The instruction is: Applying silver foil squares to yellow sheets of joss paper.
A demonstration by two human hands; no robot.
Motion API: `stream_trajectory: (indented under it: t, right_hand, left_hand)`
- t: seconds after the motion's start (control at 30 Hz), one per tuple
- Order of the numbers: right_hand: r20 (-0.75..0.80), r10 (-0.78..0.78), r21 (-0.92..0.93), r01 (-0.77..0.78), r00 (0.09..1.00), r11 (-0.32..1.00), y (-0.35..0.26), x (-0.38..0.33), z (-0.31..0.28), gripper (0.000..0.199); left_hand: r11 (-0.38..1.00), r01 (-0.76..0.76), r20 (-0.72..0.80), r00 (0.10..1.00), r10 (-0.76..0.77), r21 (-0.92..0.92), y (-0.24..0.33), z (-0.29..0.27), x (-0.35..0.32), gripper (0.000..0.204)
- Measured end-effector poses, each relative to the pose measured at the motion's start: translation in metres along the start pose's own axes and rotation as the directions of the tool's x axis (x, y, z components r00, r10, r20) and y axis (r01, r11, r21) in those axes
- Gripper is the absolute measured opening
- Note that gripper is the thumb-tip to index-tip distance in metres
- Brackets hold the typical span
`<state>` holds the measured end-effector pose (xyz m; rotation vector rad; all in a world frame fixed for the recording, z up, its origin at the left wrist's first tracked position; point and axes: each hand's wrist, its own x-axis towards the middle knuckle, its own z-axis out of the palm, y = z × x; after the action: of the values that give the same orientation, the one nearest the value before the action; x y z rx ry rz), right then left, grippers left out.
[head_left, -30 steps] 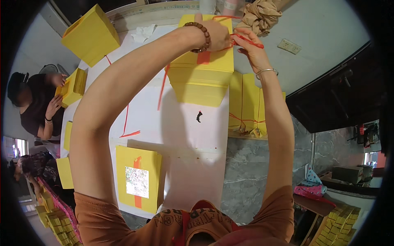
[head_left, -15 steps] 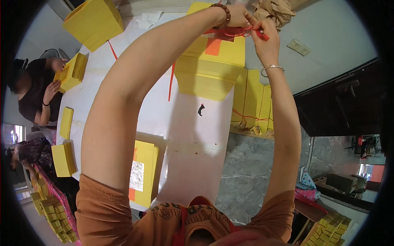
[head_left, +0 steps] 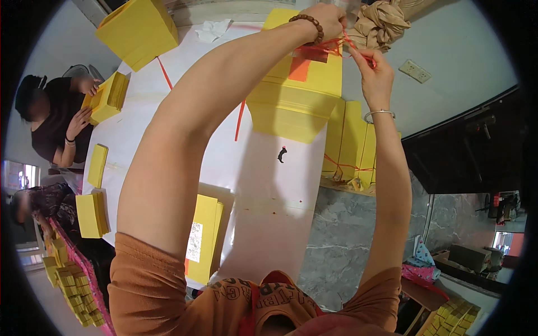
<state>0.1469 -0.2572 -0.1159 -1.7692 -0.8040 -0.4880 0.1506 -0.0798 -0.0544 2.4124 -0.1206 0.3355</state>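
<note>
1. Stack [head_left: 291, 103], yellow, was seated on the white table [head_left: 280, 187], crossed by red ribbon [head_left: 348, 40].
2. And there, ribbon was pinched by the right hand [head_left: 378, 78]; if slackened, loops could be lost.
3. Beyond, the left hand [head_left: 324, 19] was raised, grip impossible to tell; by uneven pulling, the stack might be skewed.

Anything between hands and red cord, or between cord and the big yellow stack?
Nothing visible. The right hand holds the red cord, which reaches the left hand; strands run over the yellow stack. The left forearm hides part of its top.
</note>
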Motion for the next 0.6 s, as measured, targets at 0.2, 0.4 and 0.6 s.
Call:
stream_trajectory:
  t: [0.2,0.4,0.6]
  right_hand:
    - [0.139,0.371,0.135,-0.388,0.918,0.912,0.013,-0.052,-0.011,0.025]
    - [0.085,0.492,0.598,-0.439,0.866,0.670,-0.011,-0.089,-0.023,0.044]
    - [0.294,0.793,0.625,-0.735,0.534,0.264,-0.037,-0.234,-0.035,0.034]
  left_hand:
    - [0.882,0.144,-0.115,0.988,-0.102,0.449,-0.009,-0.015,-0.022,0.026]
    - [0.957,-0.289,-0.318,0.908,0.272,-0.004,-0.025,-0.096,-0.080,0.039]
    - [0.960,0.281,-0.235,0.935,-0.267,0.024,-0.098,-0.187,-0.381,0.032]
